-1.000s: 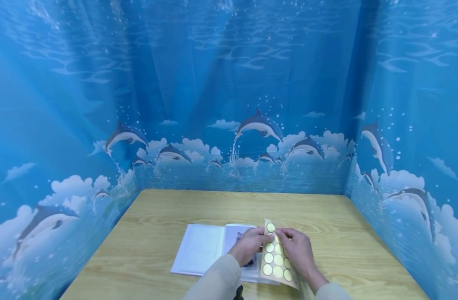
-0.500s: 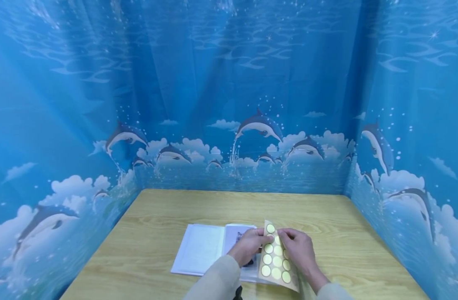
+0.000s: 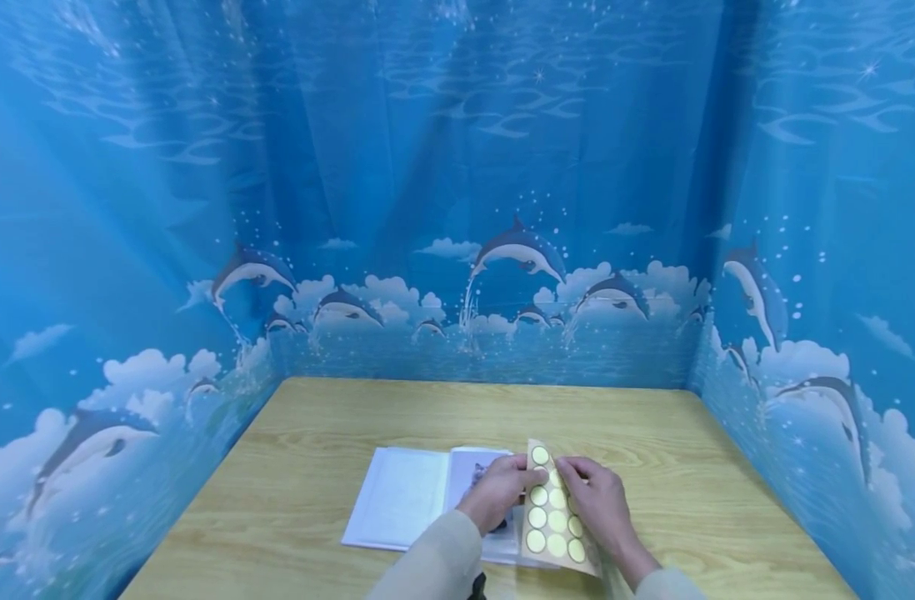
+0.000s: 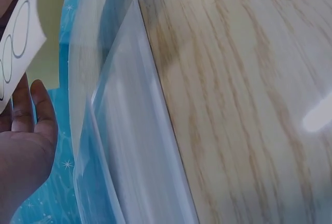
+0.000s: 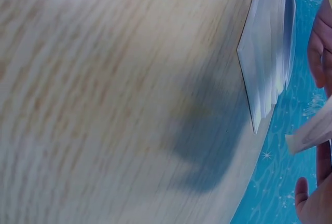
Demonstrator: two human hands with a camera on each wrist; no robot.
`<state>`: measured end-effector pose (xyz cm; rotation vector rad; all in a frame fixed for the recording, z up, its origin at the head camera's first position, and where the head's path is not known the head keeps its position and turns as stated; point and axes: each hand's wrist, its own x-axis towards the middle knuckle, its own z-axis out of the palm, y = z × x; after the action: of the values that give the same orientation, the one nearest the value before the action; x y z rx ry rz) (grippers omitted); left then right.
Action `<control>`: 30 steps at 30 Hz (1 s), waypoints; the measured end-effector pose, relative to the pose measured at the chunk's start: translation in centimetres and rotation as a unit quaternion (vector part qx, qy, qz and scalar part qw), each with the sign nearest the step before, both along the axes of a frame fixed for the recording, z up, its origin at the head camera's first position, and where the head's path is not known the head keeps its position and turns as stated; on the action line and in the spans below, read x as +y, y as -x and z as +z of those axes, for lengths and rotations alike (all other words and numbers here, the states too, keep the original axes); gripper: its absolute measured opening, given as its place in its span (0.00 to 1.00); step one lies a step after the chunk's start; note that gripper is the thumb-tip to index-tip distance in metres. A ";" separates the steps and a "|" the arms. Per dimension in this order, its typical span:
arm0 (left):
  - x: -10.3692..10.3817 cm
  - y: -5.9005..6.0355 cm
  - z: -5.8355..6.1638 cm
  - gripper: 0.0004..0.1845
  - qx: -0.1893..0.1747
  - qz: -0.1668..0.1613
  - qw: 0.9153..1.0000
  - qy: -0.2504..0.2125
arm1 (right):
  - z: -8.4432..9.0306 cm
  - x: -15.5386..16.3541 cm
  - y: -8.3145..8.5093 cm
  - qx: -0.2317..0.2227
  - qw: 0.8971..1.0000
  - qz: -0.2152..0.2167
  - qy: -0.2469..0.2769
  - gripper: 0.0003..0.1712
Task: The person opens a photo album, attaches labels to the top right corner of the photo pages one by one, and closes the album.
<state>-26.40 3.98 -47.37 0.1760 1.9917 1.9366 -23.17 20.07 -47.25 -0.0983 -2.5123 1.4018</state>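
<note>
Both hands [image 3: 547, 500] pinching the sticker sheet [image 3: 551, 521] over the open album [image 3: 427, 500], grip clear from the head view only.

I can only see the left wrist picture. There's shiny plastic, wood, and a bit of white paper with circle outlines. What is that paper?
Observer: It is a sticker sheet with rows of pale green round stickers, seen from the head view.
Child: Who's holding it?
Observer: Both hands. The left hand and the right hand pinch it near its top, holding it up off the table.
Child: And the shiny plastic thing?
Observer: That is an open album of clear sleeves, lying flat on the table under the left hand, with a small dark picture on its right page.
</note>
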 end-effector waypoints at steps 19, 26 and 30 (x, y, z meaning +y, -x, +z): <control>0.1 -0.2 0.0 0.10 0.005 -0.003 1.000 0.002 | 0.4 0.1 -0.1 0.006 1.000 -0.014 -0.009 0.14; 0.5 -0.5 -0.1 0.09 0.013 0.041 0.998 0.036 | 0.4 0.9 0.1 0.000 1.000 -0.023 -0.010 0.14; 0.7 -0.6 -0.5 0.08 0.014 0.060 0.997 0.035 | 0.4 1.3 0.2 -0.003 0.999 -0.030 -0.016 0.16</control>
<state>-25.82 4.64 -47.86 0.0674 2.1293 1.9433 -23.41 21.38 -46.83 -0.1701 -2.5147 1.3389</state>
